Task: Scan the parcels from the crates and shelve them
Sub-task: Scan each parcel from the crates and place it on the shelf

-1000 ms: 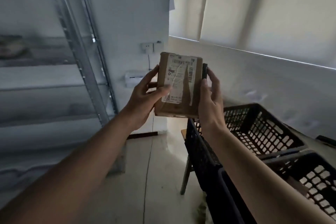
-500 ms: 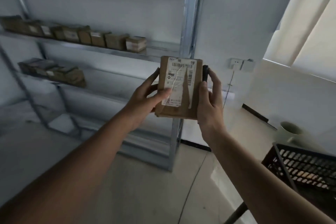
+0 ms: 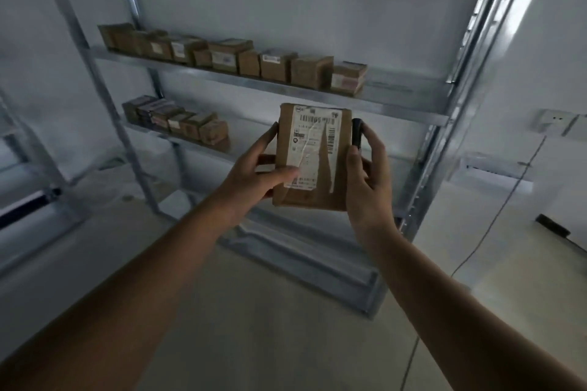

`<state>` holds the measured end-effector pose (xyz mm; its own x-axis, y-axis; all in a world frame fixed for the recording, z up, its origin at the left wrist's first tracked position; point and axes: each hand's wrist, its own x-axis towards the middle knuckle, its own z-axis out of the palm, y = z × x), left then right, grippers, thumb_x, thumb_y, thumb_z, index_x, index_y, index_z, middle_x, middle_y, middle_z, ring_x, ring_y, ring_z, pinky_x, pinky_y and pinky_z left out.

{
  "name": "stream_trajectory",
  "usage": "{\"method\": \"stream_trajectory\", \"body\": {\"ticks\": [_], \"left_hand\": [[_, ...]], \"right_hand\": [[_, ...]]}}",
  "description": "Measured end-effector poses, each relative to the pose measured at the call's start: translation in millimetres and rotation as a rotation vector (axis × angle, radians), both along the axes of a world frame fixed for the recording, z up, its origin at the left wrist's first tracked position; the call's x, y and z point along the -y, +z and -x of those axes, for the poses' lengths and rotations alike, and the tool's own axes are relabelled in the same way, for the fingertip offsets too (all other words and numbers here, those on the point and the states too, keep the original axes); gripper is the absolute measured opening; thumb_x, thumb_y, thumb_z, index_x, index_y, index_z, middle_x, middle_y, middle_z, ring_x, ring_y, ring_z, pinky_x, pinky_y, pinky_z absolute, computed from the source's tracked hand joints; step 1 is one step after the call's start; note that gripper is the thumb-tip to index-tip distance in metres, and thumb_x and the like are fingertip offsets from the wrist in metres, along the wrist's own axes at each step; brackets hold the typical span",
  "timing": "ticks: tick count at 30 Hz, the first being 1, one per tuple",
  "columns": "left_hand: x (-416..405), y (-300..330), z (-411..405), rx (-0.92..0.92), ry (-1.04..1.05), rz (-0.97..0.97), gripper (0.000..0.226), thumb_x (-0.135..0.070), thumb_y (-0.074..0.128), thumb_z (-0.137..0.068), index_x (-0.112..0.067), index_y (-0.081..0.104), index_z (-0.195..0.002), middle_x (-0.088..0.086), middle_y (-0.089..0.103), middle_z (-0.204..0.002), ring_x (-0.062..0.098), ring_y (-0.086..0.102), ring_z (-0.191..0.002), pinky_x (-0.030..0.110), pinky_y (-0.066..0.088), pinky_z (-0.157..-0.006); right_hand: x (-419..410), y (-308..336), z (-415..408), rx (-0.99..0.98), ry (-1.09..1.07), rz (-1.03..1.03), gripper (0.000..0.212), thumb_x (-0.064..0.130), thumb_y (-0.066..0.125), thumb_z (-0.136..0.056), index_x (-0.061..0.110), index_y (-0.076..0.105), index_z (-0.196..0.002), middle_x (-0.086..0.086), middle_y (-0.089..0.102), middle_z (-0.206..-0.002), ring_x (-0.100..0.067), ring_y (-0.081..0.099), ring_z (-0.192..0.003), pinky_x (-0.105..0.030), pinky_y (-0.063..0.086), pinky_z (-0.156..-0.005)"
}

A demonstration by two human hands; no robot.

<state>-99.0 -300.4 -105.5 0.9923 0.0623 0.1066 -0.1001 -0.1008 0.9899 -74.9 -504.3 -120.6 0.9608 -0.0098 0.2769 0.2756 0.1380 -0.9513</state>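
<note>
Now, parcel [image 3: 313,165]: brown, flat, held upright in front of the rack, white label [image 3: 313,144] with barcodes facing the camera
Left hand [image 3: 254,176]: grips the parcel's left edge, thumb across the label's lower corner, fingers curled behind
Right hand [image 3: 368,178]: fingers curled along the parcel's right edge; it also holds a small black scanner [image 3: 356,133] upright, pressed against that edge near the top
Rack [image 3: 438,143]: grey metal, standing on the floor against a pale wall
Upper shelf [image 3: 403,109]: a row of brown boxes [image 3: 232,55] set side by side from the left, the right end bare
Lower shelf [image 3: 206,149]: a shorter row of boxes [image 3: 178,119] at its left end; the parcel hides part of it
Wall to the right: a socket [image 3: 554,120], with a thin cable [image 3: 495,219] running down towards the floor
</note>
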Motion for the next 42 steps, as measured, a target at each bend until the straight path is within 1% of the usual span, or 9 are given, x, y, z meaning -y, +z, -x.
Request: {"method": "stream_trajectory", "body": {"ticks": [6,10,14,18,22,27,33,37,42], "left_hand": [[-78,-17,-38,0.004,0.071,-0.034,0.083,-0.02,0.084,-0.088,-0.05,0.043,-0.154,-0.004,0.076,-0.12,0.015,0.074,-0.111,0.045,0.063,-0.094],[-114,-30,-78,-0.008,0.104,-0.066,0.085,-0.019,0.084,-0.087,-0.045,0.043,-0.157,-0.009,0.077,-0.116,0.005,0.073,-0.108,0.041,0.063,-0.094],[-149,-43,-128,-0.034,0.139,-0.074,0.083,-0.017,0.084,-0.087,-0.045,0.044,-0.155,-0.011,0.078,-0.111,0.006,0.074,-0.106,0.037,0.063,-0.093],[-182,-52,-181,-0.072,0.165,-0.075,0.085,-0.016,0.084,-0.088,-0.041,0.043,-0.158,-0.001,0.073,-0.121,0.009,0.074,-0.106,0.039,0.064,-0.091],[-213,-62,-227,-0.095,0.195,-0.061,0.08,-0.018,0.084,-0.088,-0.046,0.047,-0.153,-0.001,0.073,-0.122,0.013,0.074,-0.11,0.04,0.064,-0.091],[-257,-80,-278,-0.136,0.208,-0.059,0.079,-0.02,0.085,-0.087,-0.047,0.049,-0.151,0.0,0.073,-0.122,0.018,0.072,-0.114,0.047,0.063,-0.093],[-330,-103,-337,-0.177,0.169,-0.039,0.079,-0.027,0.088,-0.082,-0.049,0.051,-0.149,-0.005,0.07,-0.13,0.019,0.07,-0.119,0.048,0.062,-0.095],[-385,-116,-378,-0.18,0.078,-0.031,0.077,-0.022,0.086,-0.085,-0.042,0.051,-0.15,-0.008,0.066,-0.136,0.021,0.067,-0.123,0.046,0.063,-0.092],[-442,-136,-427,-0.17,-0.021,-0.075,0.071,-0.026,0.086,-0.087,-0.053,0.053,-0.144,-0.016,0.067,-0.133,0.015,0.066,-0.126,0.049,0.058,-0.103]], "right_hand": [[-77,-20,-50,-0.058,0.028,0.031,0.043,0.047,0.053,-0.109,0.062,0.042,-0.148,-0.005,0.069,-0.124,-0.029,0.074,-0.107,-0.059,0.064,-0.087],[-119,-40,-100,-0.051,0.022,0.067,0.044,0.048,0.053,-0.109,0.058,0.042,-0.15,-0.002,0.071,-0.123,-0.027,0.074,-0.106,-0.062,0.062,-0.088],[-158,-60,-160,-0.065,0.052,0.078,0.043,0.046,0.051,-0.111,0.057,0.041,-0.151,-0.002,0.072,-0.12,-0.023,0.075,-0.101,-0.06,0.063,-0.087],[-193,-73,-218,-0.098,0.113,0.085,0.044,0.044,0.049,-0.112,0.054,0.038,-0.154,-0.004,0.07,-0.126,-0.021,0.075,-0.102,-0.052,0.066,-0.086],[-227,-80,-269,-0.11,0.129,0.108,0.044,0.045,0.049,-0.111,0.055,0.039,-0.153,0.001,0.068,-0.13,-0.017,0.074,-0.105,-0.047,0.066,-0.085],[-269,-90,-318,-0.11,0.103,0.137,0.043,0.035,0.047,-0.113,0.042,0.043,-0.155,0.017,0.062,-0.121,0.008,0.07,-0.096,-0.016,0.059,-0.068],[-338,-105,-365,-0.155,0.047,0.156,0.041,0.037,0.047,-0.113,0.044,0.044,-0.153,0.017,0.062,-0.12,-0.005,0.074,-0.099,-0.032,0.065,-0.075],[-390,-121,-392,-0.22,-0.03,0.195,0.047,0.046,0.047,-0.11,0.047,0.039,-0.157,0.009,0.056,-0.138,-0.018,0.073,-0.108,-0.043,0.067,-0.079],[-447,-136,-416,-0.261,-0.162,0.209,0.046,0.053,0.049,-0.108,0.051,0.042,-0.153,0.014,0.058,-0.137,-0.02,0.072,-0.114,-0.049,0.067,-0.081]]}}
